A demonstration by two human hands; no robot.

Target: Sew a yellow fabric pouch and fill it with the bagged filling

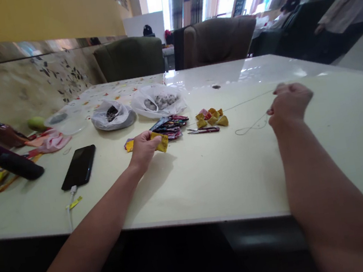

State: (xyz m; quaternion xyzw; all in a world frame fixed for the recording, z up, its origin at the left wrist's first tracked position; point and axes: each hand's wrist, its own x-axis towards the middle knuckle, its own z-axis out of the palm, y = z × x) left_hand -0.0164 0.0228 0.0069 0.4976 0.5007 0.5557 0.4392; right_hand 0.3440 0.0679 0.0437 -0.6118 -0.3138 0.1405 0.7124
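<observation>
I'm seeing the left hand (pixel 145 148) pinching yellow cloth (pixel 162 144), the right hand (pixel 291 98) gripping thread (pixel 251 99) (stitching apparently underway, unfinished).

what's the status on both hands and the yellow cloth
Left hand pinching yellow cloth. Right hand closed, thread running from it toward cloth. Snips lying near the thread.

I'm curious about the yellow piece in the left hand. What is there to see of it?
The yellow piece looks like a small mustard-coloured cloth patch with fairly straight edges and one corner pointing down. The left hand pinches it between thumb and fingers, hiding part of it. It is held tilted over the table, in front of a colourful pile; whether it touches the pile is unclear.
</observation>
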